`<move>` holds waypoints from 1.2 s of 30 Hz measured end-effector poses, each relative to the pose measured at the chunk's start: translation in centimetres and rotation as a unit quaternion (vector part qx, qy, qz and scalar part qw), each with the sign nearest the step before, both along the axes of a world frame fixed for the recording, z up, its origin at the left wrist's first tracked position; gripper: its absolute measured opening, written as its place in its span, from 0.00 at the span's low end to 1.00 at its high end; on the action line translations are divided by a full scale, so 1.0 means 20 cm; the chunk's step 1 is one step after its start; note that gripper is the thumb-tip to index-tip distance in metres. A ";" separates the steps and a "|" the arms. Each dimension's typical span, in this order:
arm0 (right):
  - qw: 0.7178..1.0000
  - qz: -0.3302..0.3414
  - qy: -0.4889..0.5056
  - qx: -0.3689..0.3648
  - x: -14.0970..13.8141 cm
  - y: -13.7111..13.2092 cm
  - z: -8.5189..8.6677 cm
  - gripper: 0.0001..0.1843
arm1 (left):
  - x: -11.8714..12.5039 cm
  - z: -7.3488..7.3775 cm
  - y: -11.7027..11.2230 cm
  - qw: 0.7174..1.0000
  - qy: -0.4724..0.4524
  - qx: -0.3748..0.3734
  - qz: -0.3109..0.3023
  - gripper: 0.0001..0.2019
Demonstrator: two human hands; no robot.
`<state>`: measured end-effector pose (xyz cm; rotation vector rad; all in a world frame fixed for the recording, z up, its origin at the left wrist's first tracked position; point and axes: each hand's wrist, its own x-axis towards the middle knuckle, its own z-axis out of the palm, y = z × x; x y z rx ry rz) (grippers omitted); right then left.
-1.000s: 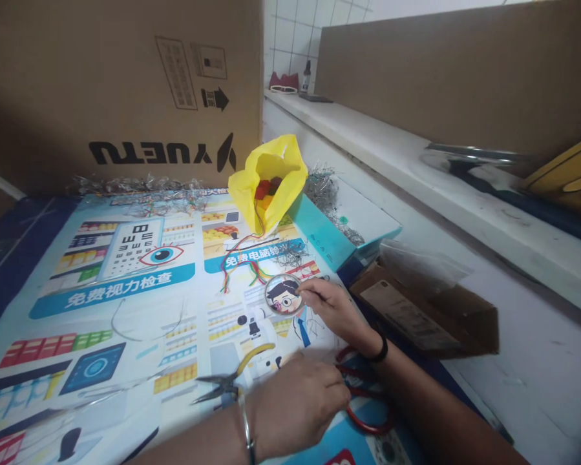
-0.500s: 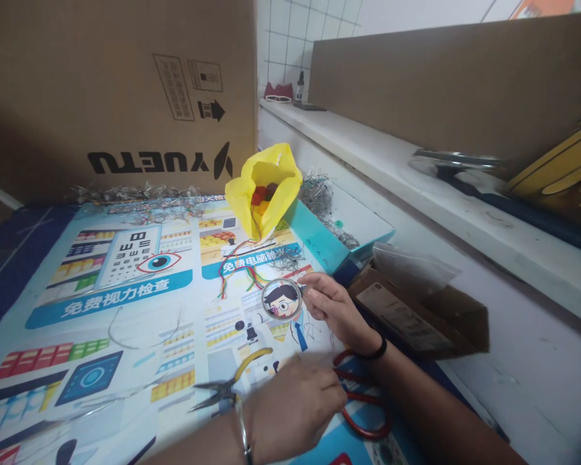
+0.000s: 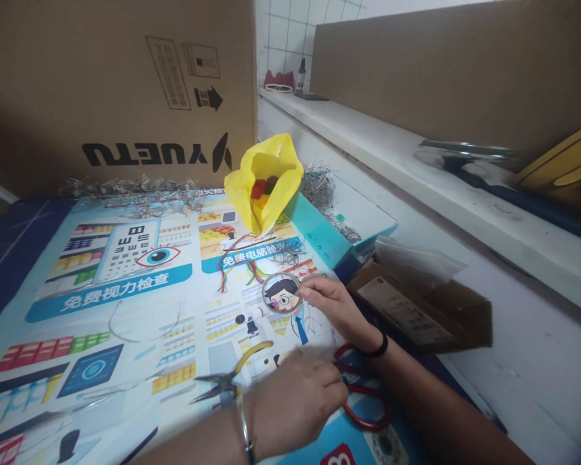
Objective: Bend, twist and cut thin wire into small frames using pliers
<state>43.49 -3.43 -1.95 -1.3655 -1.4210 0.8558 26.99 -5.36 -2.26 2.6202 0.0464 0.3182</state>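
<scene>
My right hand [image 3: 336, 305] pinches the edge of a thin wire ring [image 3: 281, 292], held just above the printed poster [image 3: 125, 290]. Its fingers are closed on the wire. Nearer to me, my left hand [image 3: 295, 400] is curled with fingertips pressed together; what it holds, if anything, is too thin to make out. Yellow-handled pliers [image 3: 229, 378] lie on the poster just left of my left hand. Red-handled scissors [image 3: 365, 403] lie partly under both wrists.
A yellow bag [image 3: 265, 171] of coloured pieces stands behind the ring, with coloured cords trailing out. A teal box [image 3: 341, 226] holds wire scraps. An open brown carton [image 3: 423, 313] sits at right, a large cardboard box [image 3: 116, 90] behind, and a white ledge [image 3: 416, 161] along the right.
My right hand has kept hold of the wire ring and shifted it only slightly. My left hand stays curled near the scissors. The view has moved a little.
</scene>
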 end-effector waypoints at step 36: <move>0.811 0.033 -0.583 -0.032 -0.07 -0.02 0.02 0.11 | 0.00 -0.02 0.00 1.000 0.018 0.014 -0.002 0.07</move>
